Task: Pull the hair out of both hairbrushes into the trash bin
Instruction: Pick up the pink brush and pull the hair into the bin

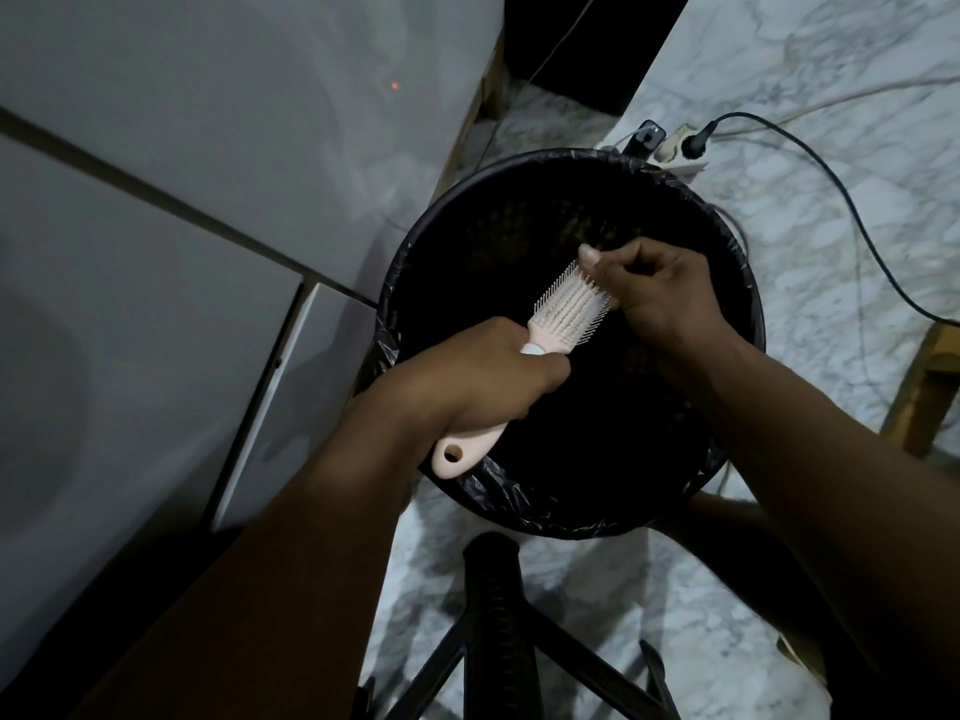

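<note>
A pale pink hairbrush (563, 309) is held over the round trash bin (748, 283), which is lined with a black bag. My left hand (478, 379) is closed around the brush handle, whose end with a hole sticks out below the fist. My right hand (654, 288) has its thumb and fingers pinched at the far end of the bristles. Whether any hair is between those fingers is too dark to tell. Only one hairbrush is in view.
A white cabinet (156, 252) stands at the left, close against the bin. A power strip (680, 145) with black cables lies on the marble floor behind the bin. A black chair base (493, 626) is below the bin. A wooden leg (930, 387) stands at the right.
</note>
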Available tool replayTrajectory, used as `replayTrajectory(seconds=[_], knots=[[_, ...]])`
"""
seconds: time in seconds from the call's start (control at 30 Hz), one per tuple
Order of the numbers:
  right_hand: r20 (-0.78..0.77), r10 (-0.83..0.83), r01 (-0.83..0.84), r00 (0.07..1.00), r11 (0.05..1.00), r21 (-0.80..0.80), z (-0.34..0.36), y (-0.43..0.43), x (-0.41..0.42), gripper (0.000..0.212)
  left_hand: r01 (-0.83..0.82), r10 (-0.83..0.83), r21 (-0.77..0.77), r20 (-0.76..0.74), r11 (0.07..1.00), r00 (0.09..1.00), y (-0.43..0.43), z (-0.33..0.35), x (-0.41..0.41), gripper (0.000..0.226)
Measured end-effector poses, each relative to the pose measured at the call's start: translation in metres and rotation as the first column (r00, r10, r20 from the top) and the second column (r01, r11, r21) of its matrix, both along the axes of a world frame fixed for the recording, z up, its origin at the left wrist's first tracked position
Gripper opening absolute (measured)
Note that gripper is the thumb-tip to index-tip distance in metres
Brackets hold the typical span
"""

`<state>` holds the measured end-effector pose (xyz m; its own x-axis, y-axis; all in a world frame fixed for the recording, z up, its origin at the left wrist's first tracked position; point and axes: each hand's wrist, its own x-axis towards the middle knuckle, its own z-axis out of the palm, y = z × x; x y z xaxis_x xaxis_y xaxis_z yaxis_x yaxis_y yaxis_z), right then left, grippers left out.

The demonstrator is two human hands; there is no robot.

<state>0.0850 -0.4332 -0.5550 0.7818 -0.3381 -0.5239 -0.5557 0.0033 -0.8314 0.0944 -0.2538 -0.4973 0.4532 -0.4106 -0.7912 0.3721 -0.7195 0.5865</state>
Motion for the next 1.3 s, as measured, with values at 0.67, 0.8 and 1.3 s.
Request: replayTrajectory(seconds=[0.67,0.8,1.3], knots=[[-0.283,-0.015,-0.034,0.959,0.985,-0.168,0.012,-0.006,-0.01,0.017,0.018,-0.028,0.143,0.067,0.99,0.997,0.016,0.024,-0.018,0.019],[-0.262,0.143,-0.212,0.954,0.943,-0.255,0.065,-0.011,-0.013,0.046,-0.031,0.011,0.169,0.12,0.985,0.993,0.021,0.065,-0.025,0.019],[0.124,0.461,-0.389,0.879,0.842,-0.372,0.434,0.015,-0.037,0.019,-0.227,0.016,0.139,0.821,0.964,0.571,0.034,0.386,-0.064,0.033]])
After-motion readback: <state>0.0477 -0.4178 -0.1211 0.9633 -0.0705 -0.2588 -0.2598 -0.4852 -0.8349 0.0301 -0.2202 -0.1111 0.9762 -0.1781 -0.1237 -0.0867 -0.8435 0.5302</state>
